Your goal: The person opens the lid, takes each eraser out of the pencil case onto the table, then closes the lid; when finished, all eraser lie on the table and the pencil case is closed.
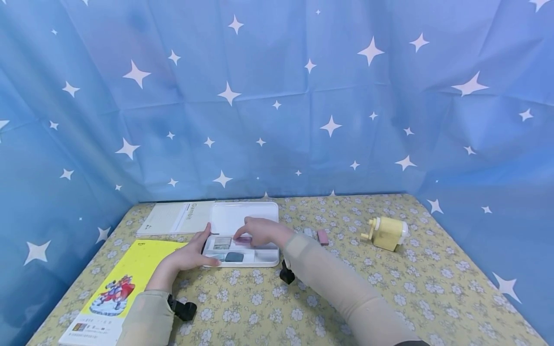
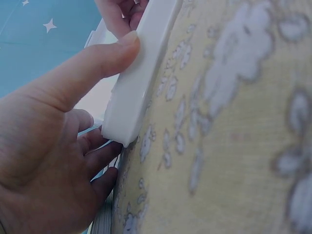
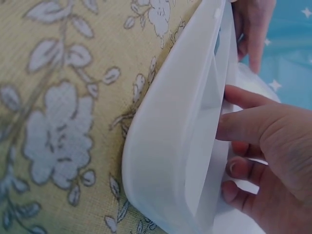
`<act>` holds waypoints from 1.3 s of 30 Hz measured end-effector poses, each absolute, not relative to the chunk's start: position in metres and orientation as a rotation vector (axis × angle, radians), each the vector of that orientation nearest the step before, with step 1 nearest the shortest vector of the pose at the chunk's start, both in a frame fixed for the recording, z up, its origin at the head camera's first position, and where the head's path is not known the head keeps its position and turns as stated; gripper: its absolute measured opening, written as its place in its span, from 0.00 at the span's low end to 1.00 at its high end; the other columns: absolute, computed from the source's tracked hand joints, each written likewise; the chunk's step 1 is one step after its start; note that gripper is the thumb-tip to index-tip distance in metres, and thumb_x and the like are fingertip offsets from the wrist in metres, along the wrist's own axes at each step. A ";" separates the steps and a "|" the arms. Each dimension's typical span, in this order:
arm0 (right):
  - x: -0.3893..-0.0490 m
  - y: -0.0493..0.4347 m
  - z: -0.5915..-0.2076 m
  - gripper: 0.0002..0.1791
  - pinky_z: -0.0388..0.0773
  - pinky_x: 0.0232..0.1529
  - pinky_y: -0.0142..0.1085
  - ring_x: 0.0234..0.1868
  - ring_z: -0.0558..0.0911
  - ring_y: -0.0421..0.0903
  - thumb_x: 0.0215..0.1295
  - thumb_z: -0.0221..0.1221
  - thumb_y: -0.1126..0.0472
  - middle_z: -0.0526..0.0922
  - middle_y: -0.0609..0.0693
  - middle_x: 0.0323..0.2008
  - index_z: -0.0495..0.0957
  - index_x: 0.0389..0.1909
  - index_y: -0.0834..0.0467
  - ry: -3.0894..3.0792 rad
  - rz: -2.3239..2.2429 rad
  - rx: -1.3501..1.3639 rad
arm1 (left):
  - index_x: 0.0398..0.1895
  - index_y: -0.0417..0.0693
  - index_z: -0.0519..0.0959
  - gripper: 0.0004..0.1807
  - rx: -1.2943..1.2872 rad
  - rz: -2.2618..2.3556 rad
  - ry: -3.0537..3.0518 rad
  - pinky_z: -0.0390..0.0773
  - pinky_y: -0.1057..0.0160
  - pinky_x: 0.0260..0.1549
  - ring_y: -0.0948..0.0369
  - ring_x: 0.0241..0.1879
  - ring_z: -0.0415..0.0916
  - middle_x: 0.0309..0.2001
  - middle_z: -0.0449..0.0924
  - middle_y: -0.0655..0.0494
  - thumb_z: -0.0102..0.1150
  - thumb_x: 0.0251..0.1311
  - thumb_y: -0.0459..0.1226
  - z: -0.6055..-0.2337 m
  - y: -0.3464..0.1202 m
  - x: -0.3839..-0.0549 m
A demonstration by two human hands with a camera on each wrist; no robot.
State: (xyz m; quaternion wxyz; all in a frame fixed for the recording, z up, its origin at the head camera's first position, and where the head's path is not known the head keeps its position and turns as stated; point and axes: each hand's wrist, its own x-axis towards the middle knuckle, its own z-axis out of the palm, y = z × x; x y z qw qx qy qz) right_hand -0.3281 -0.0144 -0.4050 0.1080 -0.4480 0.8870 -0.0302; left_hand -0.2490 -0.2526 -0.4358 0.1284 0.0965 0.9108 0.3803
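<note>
A white pencil case (image 1: 266,259) lies unfolded on the table, its lid (image 1: 264,211) laid back. My left hand (image 1: 190,254) grips its left end, the thumb along the front wall and the other fingers round the far corner, as the left wrist view also shows. My right hand (image 1: 259,231) reaches down into a back compartment, its fingertips at a pink eraser (image 1: 244,241); in the right wrist view the eraser is hidden behind the case wall. A greyish block (image 1: 222,243) lies left of it, and a dark blue-grey eraser (image 1: 234,257) sits in the front compartment.
Right of the case, partly beside my right sleeve, lie a pink eraser (image 1: 322,237) and a small whitish block (image 1: 308,232). Farther right stands a yellow crank pencil sharpener (image 1: 387,234). To the left are a pale notebook (image 1: 173,218) and a yellow-covered book (image 1: 143,259).
</note>
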 end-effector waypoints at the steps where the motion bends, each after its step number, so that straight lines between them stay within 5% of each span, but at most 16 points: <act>1: -0.328 -0.014 -0.405 0.28 0.68 0.36 0.32 0.31 0.71 0.40 0.63 0.62 0.67 0.71 0.45 0.39 0.78 0.59 0.38 2.609 -0.092 -1.322 | 0.78 0.47 0.33 0.68 0.276 1.106 2.649 0.49 0.36 0.64 0.40 0.71 0.43 0.75 0.39 0.38 0.73 0.45 0.52 -0.436 -0.253 -0.249; 7: -0.326 -0.011 -0.401 0.18 0.68 0.38 0.31 0.33 0.71 0.40 0.68 0.60 0.57 0.72 0.43 0.37 0.79 0.58 0.41 2.599 -0.124 -1.354 | 0.78 0.46 0.33 0.68 0.285 1.123 2.649 0.48 0.35 0.64 0.39 0.71 0.43 0.75 0.39 0.38 0.73 0.45 0.51 -0.436 -0.253 -0.249; 20: -0.332 -0.001 -0.392 0.28 0.72 0.47 0.34 0.47 0.75 0.41 0.60 0.64 0.67 0.75 0.44 0.45 0.75 0.61 0.45 2.577 -0.301 -1.288 | 0.78 0.48 0.33 0.67 0.271 1.110 2.645 0.48 0.35 0.64 0.40 0.70 0.44 0.75 0.38 0.39 0.73 0.46 0.52 -0.434 -0.253 -0.248; 39: -0.326 0.014 -0.385 0.27 0.73 0.41 0.34 0.45 0.78 0.41 0.63 0.62 0.67 0.80 0.46 0.45 0.73 0.63 0.47 2.528 -0.490 -1.161 | 0.78 0.47 0.33 0.67 0.270 1.125 2.635 0.50 0.36 0.63 0.41 0.69 0.45 0.75 0.39 0.38 0.73 0.46 0.51 -0.436 -0.253 -0.248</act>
